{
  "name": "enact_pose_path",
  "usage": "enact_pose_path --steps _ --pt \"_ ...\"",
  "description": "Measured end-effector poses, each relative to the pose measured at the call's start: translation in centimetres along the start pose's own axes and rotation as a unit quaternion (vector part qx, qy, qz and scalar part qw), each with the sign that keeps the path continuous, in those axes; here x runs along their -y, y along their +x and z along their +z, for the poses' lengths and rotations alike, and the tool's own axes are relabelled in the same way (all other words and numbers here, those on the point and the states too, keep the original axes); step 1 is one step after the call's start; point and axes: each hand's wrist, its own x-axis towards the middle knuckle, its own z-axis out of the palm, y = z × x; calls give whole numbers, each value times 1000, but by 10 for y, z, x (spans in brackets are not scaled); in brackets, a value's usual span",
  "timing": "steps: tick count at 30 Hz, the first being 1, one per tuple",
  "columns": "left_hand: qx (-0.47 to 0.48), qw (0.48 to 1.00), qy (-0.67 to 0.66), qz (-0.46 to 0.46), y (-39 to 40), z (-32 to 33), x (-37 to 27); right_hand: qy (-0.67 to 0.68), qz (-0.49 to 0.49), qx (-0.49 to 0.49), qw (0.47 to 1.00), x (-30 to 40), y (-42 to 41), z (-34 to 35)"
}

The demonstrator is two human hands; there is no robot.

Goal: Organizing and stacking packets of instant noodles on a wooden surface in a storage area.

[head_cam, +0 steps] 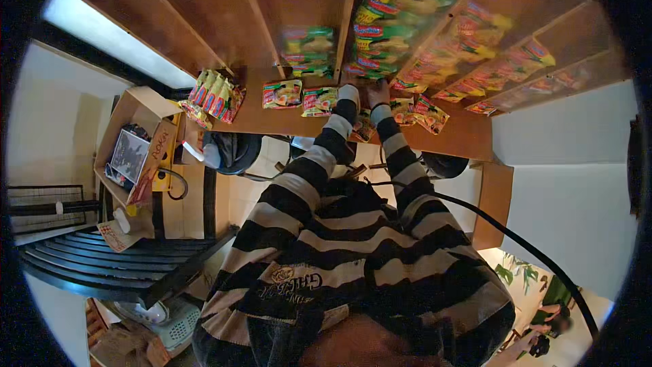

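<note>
My left hand [349,90] and my right hand [378,94] reach to the back of the wooden table [285,123], at the foot of a wooden rack with slanted compartments. Right before them, a tall stack of green-and-yellow instant noodle packets [379,30] fills one compartment. The fingers of both hands are mostly hidden, so I cannot tell what they hold. A green noodle packet [320,102] lies just left of my left sleeve, with another packet [281,94] farther left. Under my forearms lies a partly covered packet [363,127]. Two more packets [430,113] are right of my right wrist.
A shorter green stack [308,51] and yellow-red packets [458,51] occupy other compartments. Several packets [216,94] stand bunched at the table's left end. A cardboard box [135,148] is at left; stools [234,153] sit below the table. A black cable [509,239] runs right.
</note>
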Motion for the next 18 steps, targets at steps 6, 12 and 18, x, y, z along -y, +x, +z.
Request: enact_pose_path --steps 6,12,18 --pt "29 989 138 38 23 18 -4 -81 -64 -43 994 -13 7 -12" --pt "29 983 174 46 31 53 23 -36 -42 58 997 40 -12 -43" --pt "22 980 191 51 21 49 39 -75 -135 79 985 67 -20 -51"
